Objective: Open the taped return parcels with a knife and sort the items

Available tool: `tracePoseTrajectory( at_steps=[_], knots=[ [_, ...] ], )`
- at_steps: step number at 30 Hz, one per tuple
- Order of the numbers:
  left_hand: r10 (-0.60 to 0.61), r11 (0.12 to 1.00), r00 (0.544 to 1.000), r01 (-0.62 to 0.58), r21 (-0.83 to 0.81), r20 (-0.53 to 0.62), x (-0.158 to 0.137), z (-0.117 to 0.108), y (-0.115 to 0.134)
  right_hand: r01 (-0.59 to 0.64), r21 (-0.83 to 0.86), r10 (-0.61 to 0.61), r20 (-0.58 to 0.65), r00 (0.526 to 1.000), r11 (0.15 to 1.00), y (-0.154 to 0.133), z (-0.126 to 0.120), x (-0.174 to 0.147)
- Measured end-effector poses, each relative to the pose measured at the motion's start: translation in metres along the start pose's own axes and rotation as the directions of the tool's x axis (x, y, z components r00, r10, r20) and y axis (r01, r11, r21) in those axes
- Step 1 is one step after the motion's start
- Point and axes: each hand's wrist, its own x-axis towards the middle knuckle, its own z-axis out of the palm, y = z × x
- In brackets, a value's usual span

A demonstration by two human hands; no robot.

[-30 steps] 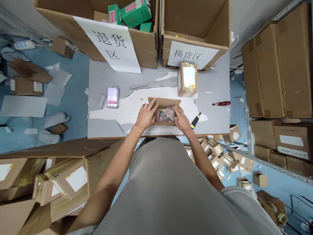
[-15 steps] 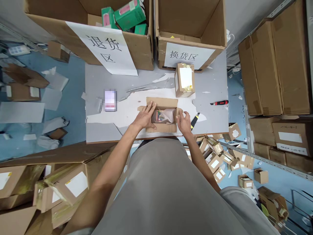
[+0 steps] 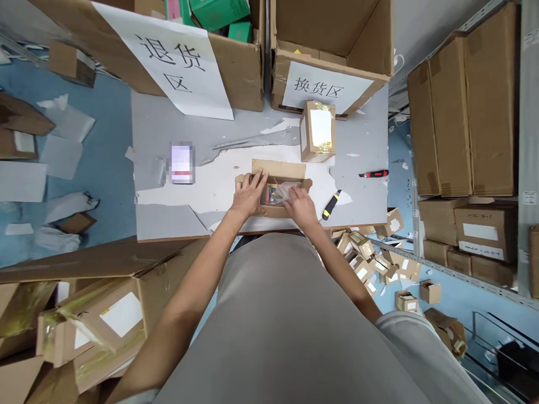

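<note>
A small cardboard box (image 3: 278, 168) lies with its flaps open near the front edge of the table. Inside it is a translucent plastic bag (image 3: 285, 192) with something multicoloured showing through at its left end. My left hand (image 3: 248, 196) grips the box's left end, fingers over the far side and thumb at the near side. At the right end, my right hand (image 3: 302, 206) reaches in, its fingers pinched on the bag. A black and yellow utility knife (image 3: 332, 205) lies right of that hand.
Behind stands a taped, labelled box (image 3: 319, 132). Two large open cartons, the left one (image 3: 242, 76) and the right one (image 3: 332, 62), line the back. A red and black cutter (image 3: 374, 174) lies at right, a pixelated rectangle (image 3: 182, 163) at left. Torn paper covers parts of the table (image 3: 164, 221).
My right hand has moved left from the box's right end onto the plastic bag and closed on it. My left hand stays on the box. The view has shifted slightly.
</note>
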Motion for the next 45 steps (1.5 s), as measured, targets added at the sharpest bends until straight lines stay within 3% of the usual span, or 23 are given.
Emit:
tracePoseTrajectory(
  at_steps=[4,6,9,14,20,24,27,30,33,35,37,41,45],
  knots=[
    [0.002,1.0,1.0,-0.002,-0.001,-0.023,-0.002,0.001,0.001,-0.251,-0.041,0.252,0.278,0.927,0.967,-0.028,0.001,0.026],
    [0.005,1.0,0.999,-0.005,-0.01,-0.04,-0.005,0.003,0.001,-0.239,-0.009,0.227,0.347,0.91,0.971,-0.031,-0.001,0.034],
    [0.006,1.0,0.998,-0.007,-0.022,-0.057,-0.008,0.006,0.0,-0.177,0.032,0.154,0.358,0.921,0.984,-0.03,-0.006,0.033],
    [0.007,0.999,0.998,-0.009,-0.031,-0.057,-0.009,0.008,-0.001,-0.072,0.124,0.04,0.24,0.97,0.99,-0.023,-0.019,0.013],
    [0.02,0.995,0.998,-0.026,-0.094,-0.056,-0.009,0.007,-0.005,0.036,0.407,-0.011,-0.065,0.998,0.913,-0.008,-0.058,-0.031],
    [0.002,0.975,0.996,-0.023,-0.22,-0.094,-0.012,0.0,-0.003,0.143,0.602,0.036,-0.274,0.961,0.785,-0.003,-0.091,-0.057],
    [-0.011,0.927,0.979,-0.067,-0.37,-0.204,-0.019,-0.007,0.009,0.198,0.708,0.129,-0.38,0.916,0.677,0.002,-0.107,-0.065],
    [-0.084,0.786,0.943,-0.136,-0.603,-0.322,-0.027,-0.012,0.031,0.226,0.673,0.177,-0.474,0.863,0.704,0.006,-0.112,-0.067],
    [-0.202,0.572,0.935,-0.13,-0.81,-0.293,-0.032,-0.017,0.063,0.192,0.474,0.04,-0.438,0.898,0.86,0.004,-0.106,-0.07],
    [-0.171,0.48,0.951,-0.149,-0.864,-0.259,-0.033,-0.019,0.089,0.185,0.363,-0.048,-0.355,0.934,0.913,0.003,-0.096,-0.075],
    [-0.081,0.44,0.962,-0.202,-0.875,-0.262,-0.032,-0.022,0.113,0.173,0.332,-0.054,-0.337,0.94,0.927,0.009,-0.085,-0.079],
    [0.032,0.432,0.954,-0.283,-0.856,-0.299,-0.032,-0.021,0.135,0.057,0.335,0.103,-0.439,0.893,0.94,0.052,-0.065,-0.078],
    [-0.112,0.579,0.974,-0.096,-0.81,-0.195,-0.027,-0.008,0.106,-0.245,0.288,0.36,-0.474,0.803,0.926,0.113,-0.039,-0.056]
  ],
)
